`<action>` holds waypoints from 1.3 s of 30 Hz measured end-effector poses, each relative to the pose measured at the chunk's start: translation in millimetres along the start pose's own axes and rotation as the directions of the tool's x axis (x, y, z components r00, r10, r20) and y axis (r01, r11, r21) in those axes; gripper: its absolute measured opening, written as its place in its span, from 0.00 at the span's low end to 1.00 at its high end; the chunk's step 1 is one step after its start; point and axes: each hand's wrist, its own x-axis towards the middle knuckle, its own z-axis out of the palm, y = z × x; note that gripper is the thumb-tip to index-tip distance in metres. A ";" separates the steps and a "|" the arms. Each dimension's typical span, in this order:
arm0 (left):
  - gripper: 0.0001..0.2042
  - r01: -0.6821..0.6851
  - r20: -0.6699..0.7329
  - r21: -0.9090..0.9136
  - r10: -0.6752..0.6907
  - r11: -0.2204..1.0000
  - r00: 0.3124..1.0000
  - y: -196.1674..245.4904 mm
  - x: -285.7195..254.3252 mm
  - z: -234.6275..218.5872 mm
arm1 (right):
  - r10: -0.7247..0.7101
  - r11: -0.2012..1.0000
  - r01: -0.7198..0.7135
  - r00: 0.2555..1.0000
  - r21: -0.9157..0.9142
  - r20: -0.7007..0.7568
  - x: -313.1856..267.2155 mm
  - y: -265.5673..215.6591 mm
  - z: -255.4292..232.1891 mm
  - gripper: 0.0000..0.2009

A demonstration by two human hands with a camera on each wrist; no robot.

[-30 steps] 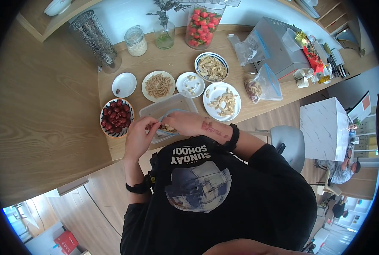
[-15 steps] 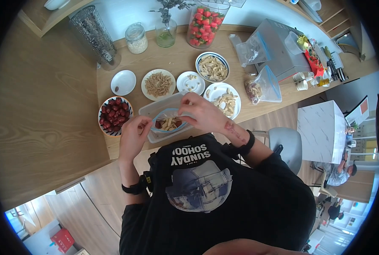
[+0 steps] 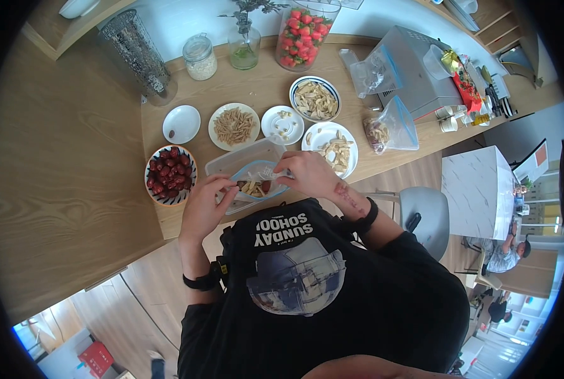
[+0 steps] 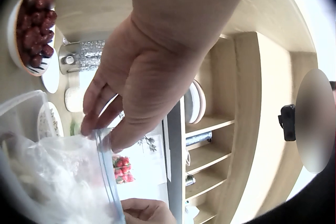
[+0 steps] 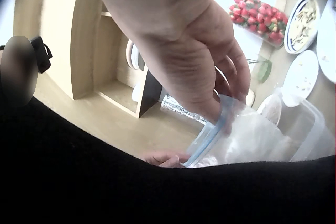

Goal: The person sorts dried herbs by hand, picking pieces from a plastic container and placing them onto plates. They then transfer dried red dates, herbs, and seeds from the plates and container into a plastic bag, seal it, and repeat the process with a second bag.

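A clear zip bag (image 3: pixel 254 170) with a blue rim stands in a translucent plastic tub (image 3: pixel 217 165); pale slices and red pieces show inside its mouth. My left hand (image 3: pixel 204 205) pinches the rim on one side. Across from it, my right hand (image 3: pixel 308 174) pinches the other side. The left wrist view shows the left hand (image 4: pixel 152 71) with thumb and fingers on the blue strip of the bag (image 4: pixel 107 174). From the right wrist, the right hand (image 5: pixel 184 50) is seen gripping the bag's rim (image 5: pixel 212 129).
A bowl of red dates (image 3: pixel 170 175) stands left of the tub. Behind are a small white plate (image 3: pixel 182 124), a plate of thin pale pieces (image 3: pixel 234 126), a saucer (image 3: pixel 283 125), a plate of slices (image 3: pixel 330 150) and a blue-rimmed bowl (image 3: pixel 315 99). A filled bag (image 3: pixel 390 129) lies right.
My right hand moved away from the left to the bag's opposite side, and the mouth spread apart. In the last half second both hands shifted slightly with the bag.
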 end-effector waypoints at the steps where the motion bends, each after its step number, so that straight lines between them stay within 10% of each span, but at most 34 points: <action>1: 0.07 0.020 0.030 0.028 -0.021 0.999 0.999 -2.0 -1.1 0.8 | -0.002 1.000 0.002 1.000 0.000 0.000 0.5 -2.3 -1.4 0.11; 14: 0.08 -0.036 -0.092 -0.101 0.027 0.994 0.995 -6.9 -4.9 -9.4 | -0.092 0.976 0.100 0.995 0.193 -0.048 7.8 -0.7 -7.2 0.11; 20: 0.09 0.152 -0.286 0.002 -0.145 0.988 0.947 -63.9 -2.0 -9.6 | -0.020 0.930 0.099 0.975 0.355 -0.220 -2.2 14.3 -10.1 0.08; 22: 0.11 0.340 -0.385 0.288 -0.216 0.895 0.897 -102.1 -6.8 -0.3 | 0.002 0.938 0.089 0.964 0.334 -0.265 -5.7 19.3 -13.8 0.08; 28: 0.15 0.514 -0.345 0.375 -0.399 0.772 0.850 -129.1 -7.9 14.4 | 0.082 0.954 -0.005 0.966 0.300 -0.246 -15.3 32.7 -15.6 0.08; 39: 0.27 0.587 -0.520 0.425 -0.345 0.690 0.782 -139.4 5.5 18.2 | 0.119 0.946 -0.057 0.977 0.318 -0.177 -18.4 38.9 -11.6 0.08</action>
